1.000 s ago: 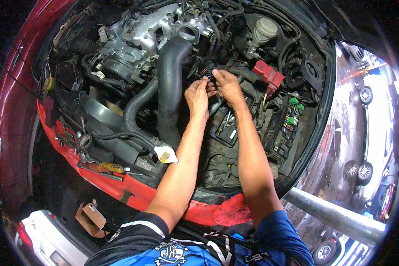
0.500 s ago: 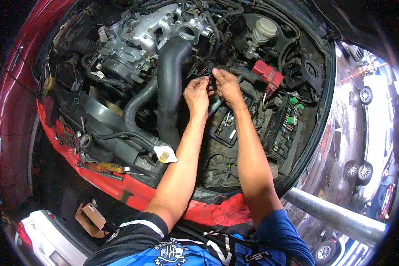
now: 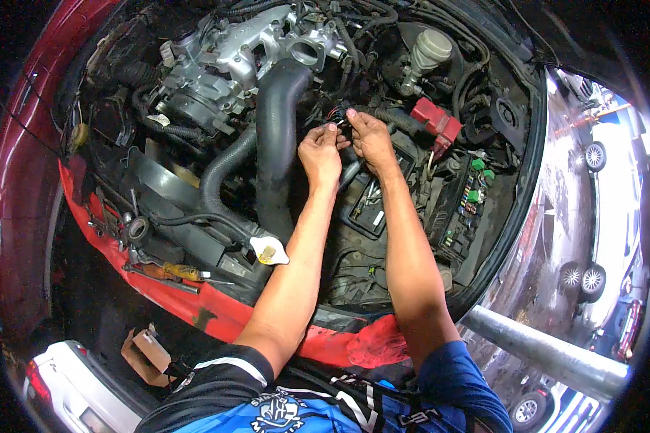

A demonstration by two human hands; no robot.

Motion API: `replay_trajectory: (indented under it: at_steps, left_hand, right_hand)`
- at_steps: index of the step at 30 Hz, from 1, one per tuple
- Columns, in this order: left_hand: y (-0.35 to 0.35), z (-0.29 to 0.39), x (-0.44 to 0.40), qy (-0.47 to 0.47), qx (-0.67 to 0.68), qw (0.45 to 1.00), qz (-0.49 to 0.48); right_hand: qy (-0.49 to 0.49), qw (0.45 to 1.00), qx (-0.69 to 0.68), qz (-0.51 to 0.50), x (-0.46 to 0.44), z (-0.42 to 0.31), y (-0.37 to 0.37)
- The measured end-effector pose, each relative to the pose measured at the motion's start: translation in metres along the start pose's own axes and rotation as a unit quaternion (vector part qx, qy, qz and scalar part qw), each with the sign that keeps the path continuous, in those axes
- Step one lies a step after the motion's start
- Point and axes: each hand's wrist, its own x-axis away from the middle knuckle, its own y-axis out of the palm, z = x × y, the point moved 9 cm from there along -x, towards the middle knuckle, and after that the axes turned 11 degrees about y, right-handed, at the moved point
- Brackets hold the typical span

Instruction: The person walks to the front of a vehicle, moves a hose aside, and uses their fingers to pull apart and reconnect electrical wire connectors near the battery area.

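Note:
Both arms reach into an open engine bay. My right hand (image 3: 372, 141) is closed, thumb on top, on a dark wiring connector (image 3: 344, 113) with thin reddish wires. Close on its left, my left hand (image 3: 321, 153) pinches at the same wires, thumb and index finger together and the other fingers curled. The exact grip points are small and partly hidden by the fingers. A thick black intake hose (image 3: 276, 123) runs just left of my left hand. Beyond my right hand sits a red terminal cover (image 3: 436, 121).
A silver intake manifold (image 3: 249, 47) lies at the back left. A fuse box (image 3: 458, 209) and a black tray (image 3: 368, 213) are to the right. The white-topped radiator cap (image 3: 270, 251) is beside my left forearm. Screwdrivers (image 3: 180, 271) and other tools rest on the front edge.
My fingers have shifted slightly at the wires, and the connector and its reddish wires show more plainly between my hands. The surroundings look the same.

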Motion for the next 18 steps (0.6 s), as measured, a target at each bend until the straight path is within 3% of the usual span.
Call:
replay_trajectory:
  at_steps: [12, 18]
  left_hand:
    - [0.0, 0.002, 0.0, 0.005, 0.023, 1.0, 0.006]
    - [-0.004, -0.025, 0.007, -0.091, 0.165, 0.98, 0.068]
  right_hand:
    - [-0.004, 1.0, 0.008, -0.025, 0.001, -0.002, 0.002]
    - [-0.02, 0.998, 0.059, -0.016, 0.001, -0.003, 0.003]
